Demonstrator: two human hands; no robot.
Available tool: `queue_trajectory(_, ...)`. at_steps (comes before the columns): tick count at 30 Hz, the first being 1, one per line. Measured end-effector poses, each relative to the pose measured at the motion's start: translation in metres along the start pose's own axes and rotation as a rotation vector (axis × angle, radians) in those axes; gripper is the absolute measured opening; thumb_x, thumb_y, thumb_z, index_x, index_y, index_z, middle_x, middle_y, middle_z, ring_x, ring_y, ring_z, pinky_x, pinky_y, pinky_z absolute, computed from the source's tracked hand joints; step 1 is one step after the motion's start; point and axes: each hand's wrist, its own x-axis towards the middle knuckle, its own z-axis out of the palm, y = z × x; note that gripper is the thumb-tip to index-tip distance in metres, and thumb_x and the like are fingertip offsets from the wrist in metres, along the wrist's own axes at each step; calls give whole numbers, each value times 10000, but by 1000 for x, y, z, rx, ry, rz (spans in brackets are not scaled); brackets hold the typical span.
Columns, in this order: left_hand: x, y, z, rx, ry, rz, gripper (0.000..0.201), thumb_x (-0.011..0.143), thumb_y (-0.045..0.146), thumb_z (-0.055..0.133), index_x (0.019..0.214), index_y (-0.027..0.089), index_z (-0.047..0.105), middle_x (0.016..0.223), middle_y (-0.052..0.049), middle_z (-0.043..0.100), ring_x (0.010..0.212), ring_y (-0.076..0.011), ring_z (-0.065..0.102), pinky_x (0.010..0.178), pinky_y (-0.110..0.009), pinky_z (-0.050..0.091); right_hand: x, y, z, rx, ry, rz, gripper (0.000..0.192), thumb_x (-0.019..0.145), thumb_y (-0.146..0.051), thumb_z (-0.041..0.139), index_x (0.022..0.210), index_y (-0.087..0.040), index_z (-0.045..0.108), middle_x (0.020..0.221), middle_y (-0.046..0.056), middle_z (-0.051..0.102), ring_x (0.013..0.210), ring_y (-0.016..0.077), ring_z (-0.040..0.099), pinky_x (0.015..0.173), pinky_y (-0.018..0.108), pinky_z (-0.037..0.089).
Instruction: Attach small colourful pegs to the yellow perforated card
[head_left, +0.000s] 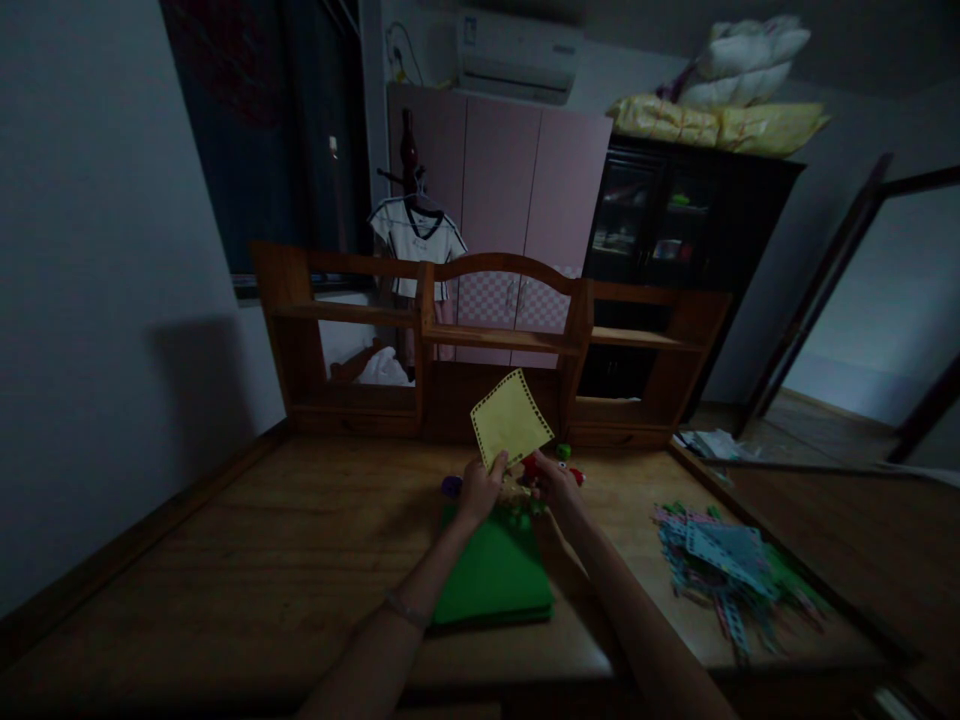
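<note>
My left hand (481,488) pinches the lower corner of a yellow square sheet (511,418) with holes punched along its edges, held up above the desk. To the right of it, my right hand (556,480) has its fingers drawn together near the sheet's lower edge; what they hold is too small and dark to make out. Around the hands lie a red piece (531,466), a purple piece (451,486) and small green bits (536,507). Beneath them, a green folder-like stack (495,575) rests on the wooden desk (300,540).
A pile of blue, green and pink perforated strips and sheets (727,560) lies at the desk's right. A low wooden shelf unit (499,342) borders the back edge. A small green object (563,452) sits before it. Behind stand pink wardrobes (499,180) and a black cabinet (739,220).
</note>
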Motion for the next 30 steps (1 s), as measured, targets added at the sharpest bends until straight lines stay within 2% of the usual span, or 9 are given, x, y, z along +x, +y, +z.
queue_trajectory(7, -1, 5, -2, 1, 11, 8, 407, 865, 427, 430, 997, 124, 666, 1008, -96, 672, 978, -197, 613, 852, -278, 460, 2, -2, 2, -39, 45, 24, 432, 607, -558, 681, 740, -149, 640, 600, 35, 612, 516, 152, 554, 387, 220, 329)
queue_trajectory(13, -1, 5, -1, 30, 8, 5, 422, 866, 436, 422, 1001, 119, 666, 996, -107, 674, 966, -198, 617, 842, -276, 463, -2, -5, 3, -42, 9, -17, 395, 638, -541, 667, 740, -162, 624, 627, 31, 607, 570, 163, 579, 410, 215, 342)
queue_trajectory(19, -1, 4, -1, 77, -3, 15, 427, 869, 444, 409, 960, 124, 676, 950, -110, 685, 916, -199, 633, 793, -265, 472, -3, -3, 3, -88, 27, -48, 365, 629, -529, 677, 735, -185, 620, 708, 21, 616, 586, 139, 557, 454, 214, 373)
queue_trajectory(30, -2, 6, -1, 114, -5, -3, 442, 868, 449, 399, 941, 119, 683, 938, -108, 688, 896, -198, 639, 783, -256, 467, -11, -12, 6, -129, 23, -81, 367, 617, -533, 681, 714, -182, 638, 684, 26, 603, 590, 135, 533, 479, 219, 380)
